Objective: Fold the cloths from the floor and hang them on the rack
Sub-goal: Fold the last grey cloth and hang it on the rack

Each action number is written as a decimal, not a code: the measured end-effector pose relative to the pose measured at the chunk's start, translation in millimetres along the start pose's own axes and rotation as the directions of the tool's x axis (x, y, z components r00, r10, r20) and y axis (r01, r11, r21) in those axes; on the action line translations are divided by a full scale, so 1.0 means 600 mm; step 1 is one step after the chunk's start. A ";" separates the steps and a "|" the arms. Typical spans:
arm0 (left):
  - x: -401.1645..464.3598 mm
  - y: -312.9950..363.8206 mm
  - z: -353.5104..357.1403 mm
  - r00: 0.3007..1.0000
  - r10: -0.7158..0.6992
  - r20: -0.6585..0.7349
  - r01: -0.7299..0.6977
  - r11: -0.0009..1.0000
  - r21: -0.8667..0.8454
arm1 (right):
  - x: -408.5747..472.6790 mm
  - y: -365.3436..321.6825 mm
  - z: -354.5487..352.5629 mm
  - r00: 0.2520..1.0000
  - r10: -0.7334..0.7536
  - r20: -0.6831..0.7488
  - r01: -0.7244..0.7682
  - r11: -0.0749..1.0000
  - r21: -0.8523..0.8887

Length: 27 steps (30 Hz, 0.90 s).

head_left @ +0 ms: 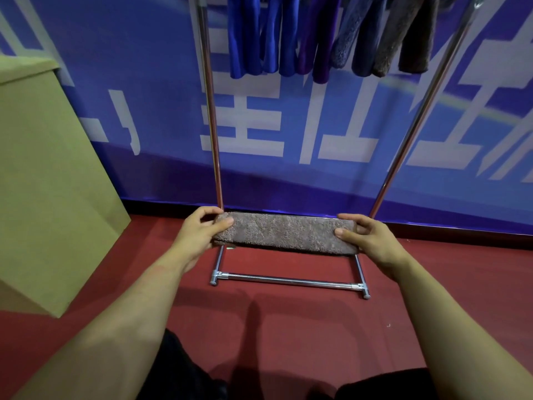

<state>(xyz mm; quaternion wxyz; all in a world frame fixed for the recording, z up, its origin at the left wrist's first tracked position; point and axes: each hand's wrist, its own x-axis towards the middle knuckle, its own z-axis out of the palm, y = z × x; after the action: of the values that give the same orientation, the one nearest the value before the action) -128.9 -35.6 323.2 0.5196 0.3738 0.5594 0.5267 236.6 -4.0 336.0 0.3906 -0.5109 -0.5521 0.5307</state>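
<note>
A brown fluffy cloth [284,232], folded into a long narrow strip, is stretched level in the air in front of me. My left hand [199,235] pinches its left end between thumb and fingers. My right hand [367,241] pinches its right end the same way. Behind it stands the metal rack [212,111] with two upright chrome poles and a floor frame [288,280]. Several folded cloths [326,36], blue, purple, grey and brown, hang side by side near the rack's top; the top bar is out of view.
A large cardboard box [49,183] stands at the left on the red carpet [288,327]. A blue banner wall [288,125] with white characters runs right behind the rack. My dark-trousered knees [184,379] show at the bottom edge.
</note>
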 end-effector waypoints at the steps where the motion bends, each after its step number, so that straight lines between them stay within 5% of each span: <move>1: 0.000 0.002 0.002 1.000 0.003 -0.030 -0.004 1.000 -0.023 | 0.000 -0.001 0.001 1.000 0.008 0.003 -0.008 1.000 -0.004; 8: -0.002 0.020 0.037 0.999 0.045 -0.007 -0.044 0.930 -0.366 | 0.009 0.017 0.003 0.992 0.121 0.029 -0.094 0.882 -0.462; 12: -0.010 0.021 0.070 0.985 0.170 -0.037 -0.174 0.964 -0.200 | 0.012 0.041 0.014 0.962 0.237 0.140 -0.077 0.720 -0.690; 17: -0.020 0.013 0.102 0.923 0.348 0.164 -0.381 0.889 0.254 | 0.007 0.030 0.087 0.967 0.096 0.235 0.053 0.829 -0.556; 22: -0.032 0.010 0.106 0.911 0.266 0.316 -0.369 0.868 0.333 | -0.005 0.002 0.147 0.953 -0.050 0.299 0.176 0.893 -0.413; 27: -0.037 0.016 0.105 0.901 0.316 0.297 -0.401 0.867 0.296 | -0.013 0.007 0.182 0.916 -0.068 0.397 0.224 0.905 -0.363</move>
<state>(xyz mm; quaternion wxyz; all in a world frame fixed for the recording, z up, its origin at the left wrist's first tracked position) -64.5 -42.9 342.9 0.4004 0.6186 0.4976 0.4577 132.3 -32.6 318.2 0.2042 -0.4256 -0.7505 0.4625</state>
